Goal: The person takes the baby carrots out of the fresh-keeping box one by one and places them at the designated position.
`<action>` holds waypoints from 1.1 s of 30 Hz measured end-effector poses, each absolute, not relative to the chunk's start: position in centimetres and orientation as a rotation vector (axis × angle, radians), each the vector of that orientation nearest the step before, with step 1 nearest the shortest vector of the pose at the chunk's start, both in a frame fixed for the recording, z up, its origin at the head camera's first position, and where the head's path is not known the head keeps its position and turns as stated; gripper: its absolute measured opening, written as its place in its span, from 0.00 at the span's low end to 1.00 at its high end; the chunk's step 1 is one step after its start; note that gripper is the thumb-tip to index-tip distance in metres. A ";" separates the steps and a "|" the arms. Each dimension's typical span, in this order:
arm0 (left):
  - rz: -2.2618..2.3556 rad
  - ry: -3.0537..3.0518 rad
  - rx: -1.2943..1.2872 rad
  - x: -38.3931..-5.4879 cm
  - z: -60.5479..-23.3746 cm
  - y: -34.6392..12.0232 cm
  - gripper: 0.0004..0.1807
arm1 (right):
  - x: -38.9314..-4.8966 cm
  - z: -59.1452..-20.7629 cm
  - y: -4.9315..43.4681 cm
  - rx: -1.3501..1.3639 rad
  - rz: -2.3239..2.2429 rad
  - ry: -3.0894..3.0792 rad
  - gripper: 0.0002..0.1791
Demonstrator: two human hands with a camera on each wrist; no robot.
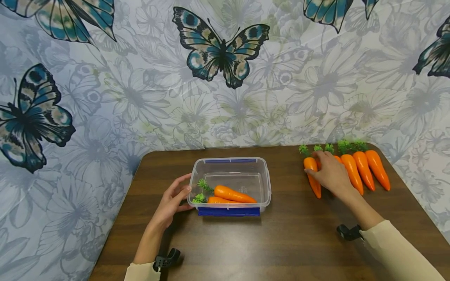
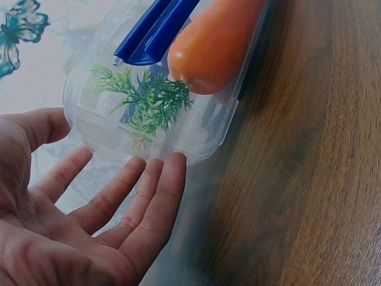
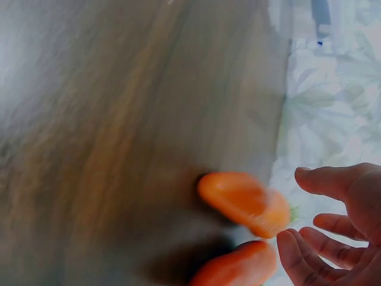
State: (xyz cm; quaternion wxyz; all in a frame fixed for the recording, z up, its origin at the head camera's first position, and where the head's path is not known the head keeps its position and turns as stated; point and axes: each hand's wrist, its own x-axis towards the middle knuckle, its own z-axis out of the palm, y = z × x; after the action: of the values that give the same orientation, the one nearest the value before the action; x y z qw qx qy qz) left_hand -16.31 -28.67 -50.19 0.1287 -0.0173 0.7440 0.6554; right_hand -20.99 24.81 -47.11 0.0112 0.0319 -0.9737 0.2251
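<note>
A clear plastic container with blue clips holds two orange carrots, whose green leafy tops point left. My left hand rests at the container's left end, fingers spread and fairly straight. In the left wrist view, the fingertips meet the clear end wall, close to the green top inside. On the right, my right hand is over a row of carrots, nearest the leftmost carrot. The right wrist view has its thumb and fingers apart beside a blurred carrot. The hand partly hides some carrots.
Several carrots, among them the far-right carrot, lie side by side near the back right edge of the brown wooden table. Behind the table hangs a floral cloth with butterflies. A black strap circles each wrist.
</note>
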 end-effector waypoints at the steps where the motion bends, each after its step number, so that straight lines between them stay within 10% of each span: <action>1: 1.905 2.163 -0.051 -16.3 -50.2 -28.7 0.30 | -20.9 -46.9 24.5 0.113 0.709 -3.034 0.38; 33: 1.914 2.164 -0.036 -16.1 -49.9 -28.7 0.29 | -19.6 -42.6 11.6 0.752 0.822 -2.872 0.26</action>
State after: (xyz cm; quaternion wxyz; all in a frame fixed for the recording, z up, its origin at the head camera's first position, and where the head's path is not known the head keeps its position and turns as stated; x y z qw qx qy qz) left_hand -16.12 -28.68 -49.94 0.1258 -0.0124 0.7429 0.6573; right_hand -19.55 11.63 -42.58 0.0305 0.2440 -0.9319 0.2668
